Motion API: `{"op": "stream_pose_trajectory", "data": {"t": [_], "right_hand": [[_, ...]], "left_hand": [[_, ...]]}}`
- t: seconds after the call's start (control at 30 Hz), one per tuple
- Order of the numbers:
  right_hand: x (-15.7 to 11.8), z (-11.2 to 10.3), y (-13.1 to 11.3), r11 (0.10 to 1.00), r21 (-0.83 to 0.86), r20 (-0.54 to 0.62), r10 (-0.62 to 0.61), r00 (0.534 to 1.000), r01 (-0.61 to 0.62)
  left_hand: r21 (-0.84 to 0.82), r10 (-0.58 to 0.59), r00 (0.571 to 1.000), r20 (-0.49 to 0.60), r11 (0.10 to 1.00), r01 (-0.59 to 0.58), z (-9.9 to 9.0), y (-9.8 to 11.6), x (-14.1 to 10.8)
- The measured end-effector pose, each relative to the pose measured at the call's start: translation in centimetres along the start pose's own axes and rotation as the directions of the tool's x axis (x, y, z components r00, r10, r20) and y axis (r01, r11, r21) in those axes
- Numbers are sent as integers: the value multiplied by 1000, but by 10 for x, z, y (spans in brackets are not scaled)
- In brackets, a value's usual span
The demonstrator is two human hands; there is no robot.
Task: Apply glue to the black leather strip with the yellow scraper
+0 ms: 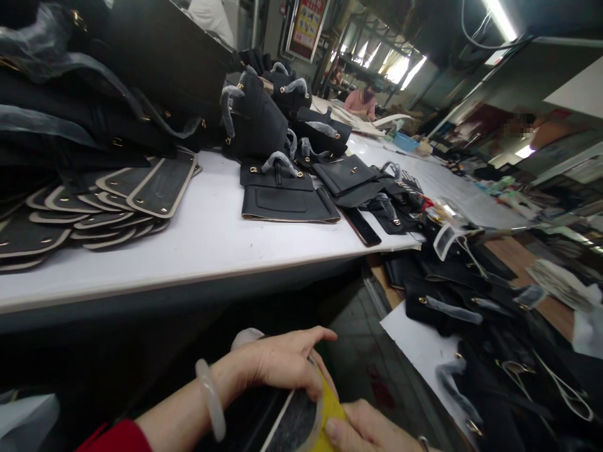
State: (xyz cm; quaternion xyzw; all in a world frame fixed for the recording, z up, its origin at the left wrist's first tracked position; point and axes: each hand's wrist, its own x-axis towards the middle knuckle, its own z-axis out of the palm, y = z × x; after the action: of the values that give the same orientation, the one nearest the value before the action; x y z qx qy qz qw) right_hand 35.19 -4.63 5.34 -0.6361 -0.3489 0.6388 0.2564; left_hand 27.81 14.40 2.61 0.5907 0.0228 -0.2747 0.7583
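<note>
Black bag panel point(282, 424), pale-edged with a grey, felt-like face, held between both hands just below the front edge of a white worktable point(202, 263). Along that table stand black handbags point(254, 122), their handles sleeved in translucent film, beside fanned cream-edged black panels point(113, 207). Farther right, a lower wooden bench point(527, 276) carries a heap of black bags point(447, 301) on a white sheet point(414, 348). At the far end, a person in a pink top point(360, 103) sits near a blue tub point(405, 142), whose contents cannot be made out. Left hand point(273, 367) curls closed over the panel's upper edge, gripping it firmly. Right hand point(353, 430), only partly in frame, pinches a yellow strip point(330, 408) against the panel, with fingers nearly shut. Its exact hold is partly hidden. A pale bangle point(210, 398) circles the left wrist above a red sleeve point(117, 437).
</note>
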Motion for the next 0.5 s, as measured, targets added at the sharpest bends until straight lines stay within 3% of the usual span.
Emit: {"op": "stream_pose_trajectory", "data": {"t": [0.13, 0.23, 0.37, 0.5], "right_hand": [[7, 16, 4, 999, 27, -115, -40, 993, 43], [14, 27, 23, 999, 13, -185, -43, 982, 46], [31, 41, 57, 999, -22, -237, -29, 971, 25], [32, 57, 65, 998, 40, -265, -43, 963, 56]], "left_hand": [[-137, 84, 988, -132, 985, -102, 3, 0, -17], [-152, 135, 951, -279, 971, -182, 5, -2, -40], [-13, 107, 902, -417, 992, -124, 15, -9, -67], [82, 73, 876, -477, 996, -39, 35, -12, -74]]}}
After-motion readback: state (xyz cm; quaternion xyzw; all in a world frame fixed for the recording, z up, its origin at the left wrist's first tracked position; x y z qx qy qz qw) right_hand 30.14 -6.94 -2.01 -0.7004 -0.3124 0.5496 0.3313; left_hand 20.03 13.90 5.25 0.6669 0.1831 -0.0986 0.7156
